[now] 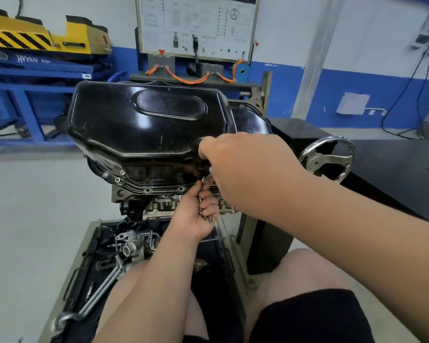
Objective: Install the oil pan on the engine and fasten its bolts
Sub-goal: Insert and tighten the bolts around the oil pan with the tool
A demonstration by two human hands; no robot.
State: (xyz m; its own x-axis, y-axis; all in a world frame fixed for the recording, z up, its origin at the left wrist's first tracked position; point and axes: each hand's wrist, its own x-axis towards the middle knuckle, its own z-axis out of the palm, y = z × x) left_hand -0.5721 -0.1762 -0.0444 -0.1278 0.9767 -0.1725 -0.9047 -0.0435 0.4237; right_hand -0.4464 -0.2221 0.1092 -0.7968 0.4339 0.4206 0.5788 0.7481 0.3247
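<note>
Both hands meet at the near right edge of the oil pan. My right hand [235, 167] comes in from above, fingers curled down towards the pan's flange. The fingertips are hidden behind my knuckles, so I cannot tell whether they grip anything. My left hand [196, 216] sits just below it, palm turned up, fingers curled round a small bunch of bolts [202, 211].

The oil pan [146, 125], black and glossy, lies bottom-up on the engine [164, 204]. Its flange [154, 189] runs along the top edge of the block on my side. Below the engine is the stand's tray [88, 243], holding loose metal parts and a long bent tube. A chrome handwheel [327, 157] stands to the right, just beyond my right wrist.

At the flange's left corner I see two small silver fasteners [118, 179] sitting in the rim. Smallest of all is the single bolt [204, 179] that my left fingertips pinch and hold up against the flange, directly under my right fingers.
</note>
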